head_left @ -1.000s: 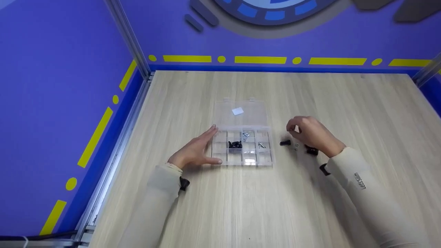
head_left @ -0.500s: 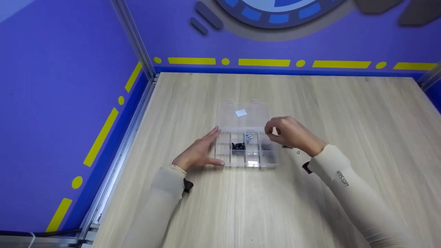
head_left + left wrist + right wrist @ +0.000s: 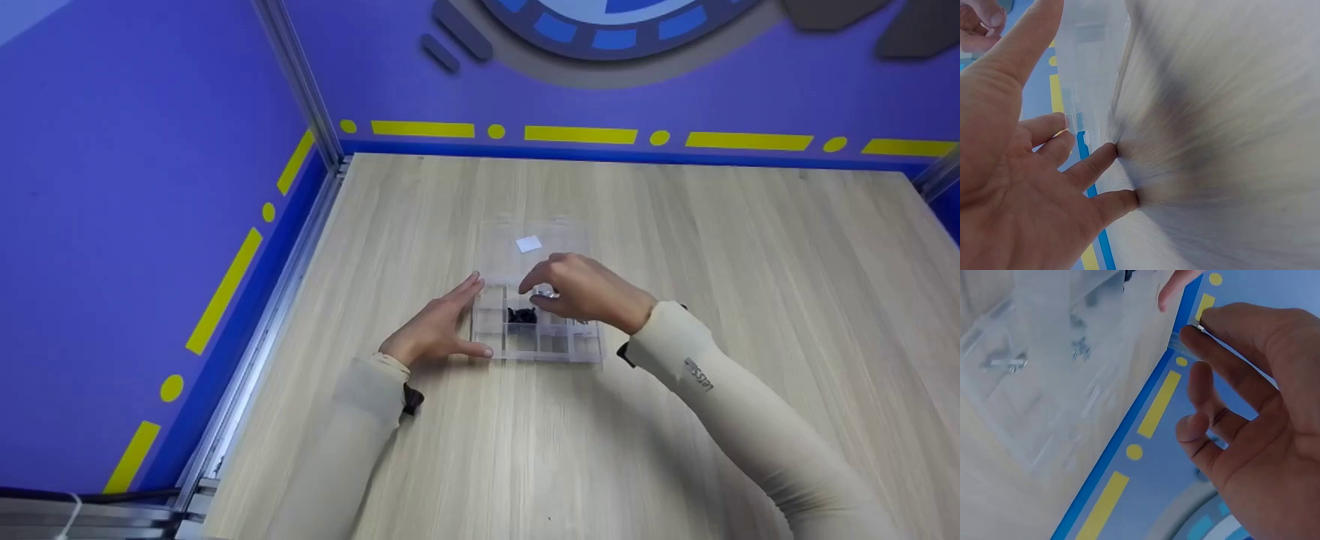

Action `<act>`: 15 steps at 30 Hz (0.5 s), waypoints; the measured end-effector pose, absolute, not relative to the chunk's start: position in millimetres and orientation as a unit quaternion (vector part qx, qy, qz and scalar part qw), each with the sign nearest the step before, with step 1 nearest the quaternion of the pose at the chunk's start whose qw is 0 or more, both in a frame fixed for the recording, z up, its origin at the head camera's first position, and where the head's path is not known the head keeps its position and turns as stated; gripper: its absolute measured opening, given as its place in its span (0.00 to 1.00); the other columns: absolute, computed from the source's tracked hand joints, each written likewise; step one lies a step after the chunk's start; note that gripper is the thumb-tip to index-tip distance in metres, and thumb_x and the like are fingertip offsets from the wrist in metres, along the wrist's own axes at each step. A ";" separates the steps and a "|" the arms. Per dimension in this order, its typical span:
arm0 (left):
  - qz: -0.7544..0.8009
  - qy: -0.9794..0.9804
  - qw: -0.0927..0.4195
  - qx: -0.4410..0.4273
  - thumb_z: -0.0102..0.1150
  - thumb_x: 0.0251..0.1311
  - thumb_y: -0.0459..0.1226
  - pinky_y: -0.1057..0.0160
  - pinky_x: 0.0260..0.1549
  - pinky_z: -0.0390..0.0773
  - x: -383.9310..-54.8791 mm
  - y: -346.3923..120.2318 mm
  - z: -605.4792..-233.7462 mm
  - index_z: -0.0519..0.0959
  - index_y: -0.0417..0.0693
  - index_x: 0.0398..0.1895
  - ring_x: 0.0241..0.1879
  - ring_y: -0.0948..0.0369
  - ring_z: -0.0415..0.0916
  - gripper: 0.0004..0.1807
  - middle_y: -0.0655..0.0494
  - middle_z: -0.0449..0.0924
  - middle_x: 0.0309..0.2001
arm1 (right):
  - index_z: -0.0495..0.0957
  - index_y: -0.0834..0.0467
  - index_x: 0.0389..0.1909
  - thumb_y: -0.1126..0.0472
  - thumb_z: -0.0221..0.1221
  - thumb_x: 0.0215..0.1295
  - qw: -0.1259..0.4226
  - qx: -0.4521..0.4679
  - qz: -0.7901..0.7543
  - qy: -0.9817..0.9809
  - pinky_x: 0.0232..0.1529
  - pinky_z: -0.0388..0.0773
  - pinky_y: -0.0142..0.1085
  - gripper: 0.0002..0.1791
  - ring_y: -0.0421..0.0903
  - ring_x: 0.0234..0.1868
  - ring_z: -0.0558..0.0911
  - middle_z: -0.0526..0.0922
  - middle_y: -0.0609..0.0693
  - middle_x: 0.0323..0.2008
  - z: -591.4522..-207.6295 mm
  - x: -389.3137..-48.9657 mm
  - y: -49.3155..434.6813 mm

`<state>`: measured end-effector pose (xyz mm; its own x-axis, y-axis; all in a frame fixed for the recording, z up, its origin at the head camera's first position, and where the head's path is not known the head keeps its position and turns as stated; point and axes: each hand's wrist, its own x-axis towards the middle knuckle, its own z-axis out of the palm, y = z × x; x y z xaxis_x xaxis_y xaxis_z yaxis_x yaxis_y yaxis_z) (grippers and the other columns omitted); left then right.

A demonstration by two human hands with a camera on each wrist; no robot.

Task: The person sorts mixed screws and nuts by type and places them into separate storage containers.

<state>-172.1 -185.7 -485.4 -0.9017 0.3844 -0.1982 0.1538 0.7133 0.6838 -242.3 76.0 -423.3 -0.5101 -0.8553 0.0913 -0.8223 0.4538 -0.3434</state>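
Observation:
A clear plastic compartment box (image 3: 551, 356) lies on the table with its lid folded back. My left hand (image 3: 439, 326) rests along its left side, fingers and thumb spread straight. Over the middle compartments hovers my right hand (image 3: 589, 289). In the right wrist view, its thumb and index finger pinch a small shiny metal piece (image 3: 1198, 325), too small to identify. Small black parts (image 3: 523, 316) fill one middle compartment. Silver hardware (image 3: 546, 295) shows beneath the right hand. Short silver screws (image 3: 1013, 363) lie in another compartment in the right wrist view.
The open lid (image 3: 495, 247) lies behind the compartments, with a white label (image 3: 529, 244) on it. A wood-grain table (image 3: 480, 457) spreads around the box. Blue panels (image 3: 150, 150) with yellow marks and metal frame posts (image 3: 300, 82) border it at left and back.
My right hand has moved left, from above loose small parts beside the box to over its middle compartments. The loose parts are now hidden by the right arm. My left hand stays on the box.

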 end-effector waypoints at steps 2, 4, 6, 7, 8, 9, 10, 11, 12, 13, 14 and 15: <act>0.351 0.910 0.165 0.147 0.81 0.49 0.52 0.51 0.78 0.50 -172.6 -186.0 -485.0 0.48 0.49 0.84 0.81 0.54 0.41 0.65 0.58 0.38 0.84 | 0.89 0.59 0.49 0.65 0.66 0.67 0.067 -0.495 -0.166 0.850 0.51 0.84 0.45 0.11 0.51 0.48 0.87 0.89 0.51 0.48 -424.4 -240.4 68.1; 0.351 0.910 0.164 0.147 0.81 0.49 0.52 0.51 0.78 0.50 -173.2 -186.3 -484.9 0.48 0.49 0.84 0.81 0.54 0.42 0.65 0.57 0.38 0.84 | 0.88 0.60 0.51 0.64 0.66 0.68 0.083 -0.500 -0.161 0.847 0.53 0.84 0.46 0.12 0.51 0.48 0.87 0.89 0.51 0.50 -426.7 -238.8 60.8; 0.352 0.910 0.162 0.146 0.81 0.49 0.52 0.51 0.78 0.50 -173.2 -186.6 -484.4 0.48 0.50 0.84 0.81 0.54 0.42 0.65 0.57 0.38 0.84 | 0.87 0.60 0.52 0.64 0.67 0.67 0.096 -0.507 -0.158 0.842 0.54 0.83 0.47 0.14 0.52 0.49 0.87 0.89 0.52 0.50 -429.4 -237.7 54.2; 0.353 0.910 0.162 0.145 0.81 0.49 0.51 0.50 0.78 0.50 -173.1 -186.7 -484.2 0.49 0.50 0.84 0.81 0.54 0.42 0.65 0.57 0.38 0.84 | 0.87 0.61 0.52 0.64 0.67 0.67 0.101 -0.510 -0.156 0.840 0.55 0.83 0.47 0.14 0.52 0.50 0.87 0.89 0.52 0.51 -430.8 -237.2 51.1; 0.353 0.910 0.163 0.144 0.81 0.49 0.51 0.51 0.78 0.50 -172.8 -186.7 -483.9 0.48 0.50 0.84 0.81 0.54 0.42 0.65 0.57 0.38 0.84 | 0.87 0.61 0.53 0.64 0.67 0.67 0.106 -0.512 -0.156 0.838 0.55 0.83 0.48 0.15 0.53 0.50 0.87 0.88 0.52 0.51 -432.4 -236.7 48.4; 0.353 0.910 0.164 0.144 0.81 0.49 0.51 0.51 0.78 0.50 -172.6 -186.7 -483.6 0.48 0.50 0.84 0.81 0.55 0.42 0.65 0.58 0.38 0.84 | 0.87 0.61 0.53 0.65 0.68 0.66 0.112 -0.514 -0.155 0.837 0.56 0.82 0.48 0.15 0.53 0.51 0.87 0.88 0.53 0.51 -434.0 -236.2 45.8; 0.353 0.910 0.165 0.143 0.81 0.49 0.51 0.51 0.78 0.51 -172.2 -186.6 -483.2 0.48 0.51 0.84 0.81 0.55 0.41 0.65 0.58 0.38 0.84 | 0.86 0.62 0.54 0.65 0.68 0.66 0.119 -0.514 -0.153 0.836 0.57 0.82 0.48 0.16 0.53 0.52 0.87 0.88 0.53 0.52 -435.3 -235.7 43.4; 0.353 0.909 0.166 0.144 0.81 0.49 0.51 0.51 0.78 0.51 -172.2 -186.6 -483.5 0.48 0.50 0.84 0.81 0.54 0.41 0.64 0.58 0.38 0.84 | 0.86 0.62 0.54 0.65 0.68 0.65 0.128 -0.512 -0.150 0.836 0.58 0.82 0.48 0.17 0.53 0.53 0.87 0.88 0.54 0.52 -436.6 -235.2 41.0; 0.353 0.909 0.167 0.144 0.81 0.50 0.51 0.51 0.78 0.51 -171.9 -186.3 -483.4 0.48 0.50 0.84 0.81 0.54 0.41 0.64 0.58 0.37 0.84 | 0.86 0.62 0.55 0.65 0.69 0.65 0.136 -0.510 -0.145 0.837 0.59 0.81 0.47 0.17 0.53 0.53 0.86 0.88 0.54 0.53 -437.9 -234.7 38.8; 0.353 0.909 0.169 0.145 0.80 0.50 0.51 0.50 0.78 0.51 -171.8 -186.2 -483.6 0.48 0.50 0.84 0.81 0.54 0.41 0.64 0.58 0.37 0.84 | 0.85 0.61 0.56 0.65 0.69 0.65 0.146 -0.508 -0.141 0.837 0.59 0.81 0.47 0.18 0.53 0.54 0.86 0.87 0.54 0.54 -439.0 -234.1 36.6; 0.351 0.909 0.170 0.145 0.80 0.50 0.52 0.50 0.78 0.51 -171.8 -186.0 -484.0 0.48 0.50 0.84 0.81 0.54 0.41 0.64 0.58 0.37 0.84 | 0.85 0.61 0.57 0.64 0.69 0.65 0.155 -0.507 -0.137 0.837 0.60 0.81 0.47 0.19 0.53 0.55 0.86 0.87 0.54 0.55 -440.0 -233.8 34.2; 0.351 0.909 0.169 0.147 0.80 0.50 0.52 0.50 0.78 0.51 -171.9 -186.1 -484.5 0.48 0.50 0.84 0.81 0.54 0.41 0.64 0.58 0.37 0.84 | 0.84 0.61 0.58 0.64 0.69 0.65 0.164 -0.507 -0.132 0.836 0.61 0.80 0.47 0.20 0.53 0.56 0.85 0.86 0.55 0.56 -440.8 -233.5 31.7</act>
<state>-171.9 -186.1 -484.5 -0.8997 0.3855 -0.2048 0.1482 0.7110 0.6874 -233.5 31.7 -440.8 -0.4325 -0.8906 -0.1407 -0.8035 0.4515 -0.3880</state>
